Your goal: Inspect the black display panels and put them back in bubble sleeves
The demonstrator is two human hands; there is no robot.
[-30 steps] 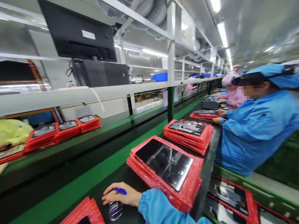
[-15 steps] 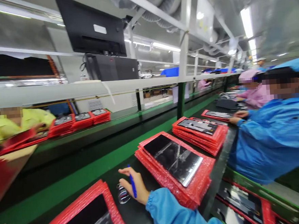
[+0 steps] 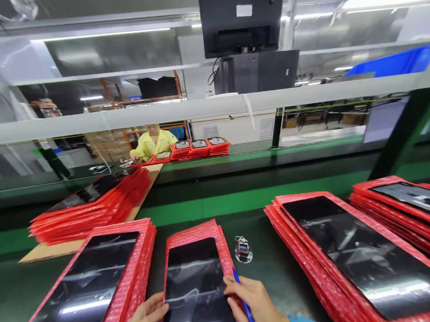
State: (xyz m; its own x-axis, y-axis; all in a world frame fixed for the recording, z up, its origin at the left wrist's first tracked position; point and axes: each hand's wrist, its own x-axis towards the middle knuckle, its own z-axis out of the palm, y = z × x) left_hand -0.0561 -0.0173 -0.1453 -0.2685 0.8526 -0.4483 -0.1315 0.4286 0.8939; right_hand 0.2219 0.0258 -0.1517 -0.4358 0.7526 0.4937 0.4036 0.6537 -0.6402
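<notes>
In front of me a black glossy screen panel (image 3: 194, 280) lies on red bubble-wrap bags (image 3: 190, 235). My left hand (image 3: 145, 320) grips the panel's left edge, thumb and fingers closed on it. At the right edge my right hand (image 3: 256, 303) touches the panel with its fingertips. A blue pen (image 3: 247, 311) is held in that same hand, slanting between the fingers. Just beyond the right hand, a small clear round object with a metal clip (image 3: 243, 251) rests on the dark bench.
Stacks of red bags topped with black panels stand to the left (image 3: 97, 272) and right (image 3: 354, 249). Farther left, another red stack (image 3: 90, 219) leans on a cardboard sheet (image 3: 52, 251). A person in yellow (image 3: 153, 144) sits across the bench. A white rail (image 3: 196, 108) crosses above.
My view has swung left from the neighbour in blue to the middle stack. My left hand has come into view on the panel. The right hand, still with the pen, now touches the panel.
</notes>
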